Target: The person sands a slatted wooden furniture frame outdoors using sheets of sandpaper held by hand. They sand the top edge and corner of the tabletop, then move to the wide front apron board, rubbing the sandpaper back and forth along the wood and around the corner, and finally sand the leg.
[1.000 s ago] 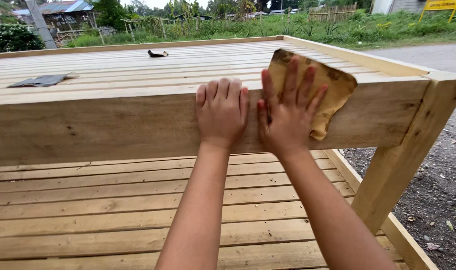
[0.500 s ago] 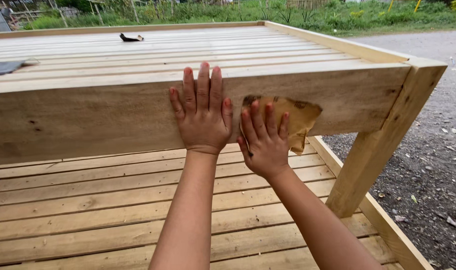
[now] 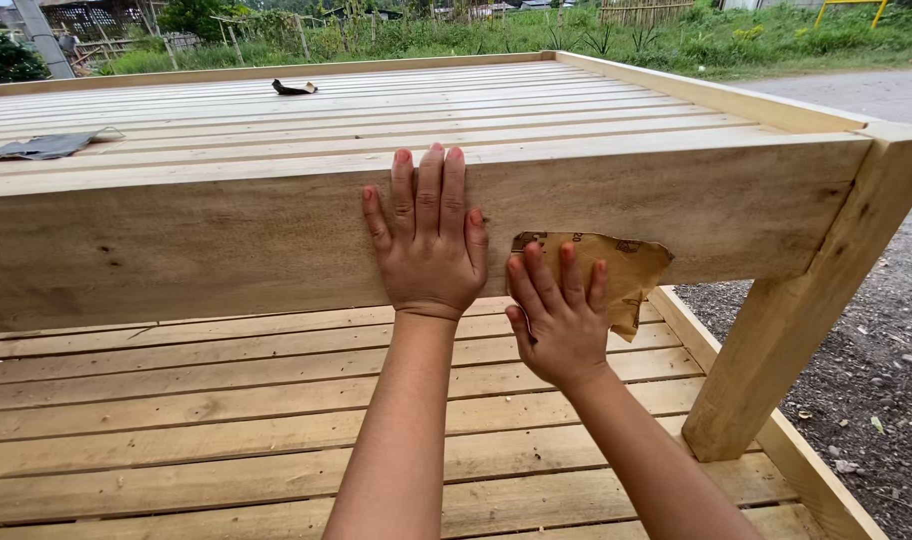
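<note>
My left hand (image 3: 426, 240) lies flat, fingers together, against the front side board (image 3: 176, 240) of a pale wooden slatted frame. Just to its right, my right hand (image 3: 561, 315) presses a brown sheet of sandpaper (image 3: 626, 270) against the lower edge of the same board. The sandpaper sticks out past my fingers to the right and hangs below the board's edge. Both forearms reach up from the bottom of the view.
A wooden corner leg (image 3: 776, 330) stands at the right. A lower slatted shelf (image 3: 176, 420) runs under the board. On the top slats lie a grey cloth (image 3: 41, 147) at far left and a small dark scrap (image 3: 294, 88). Gravel ground (image 3: 876, 380) lies to the right.
My right hand has slid the sandpaper down from the board's top edge to its lower edge. My left hand stays flat on the board.
</note>
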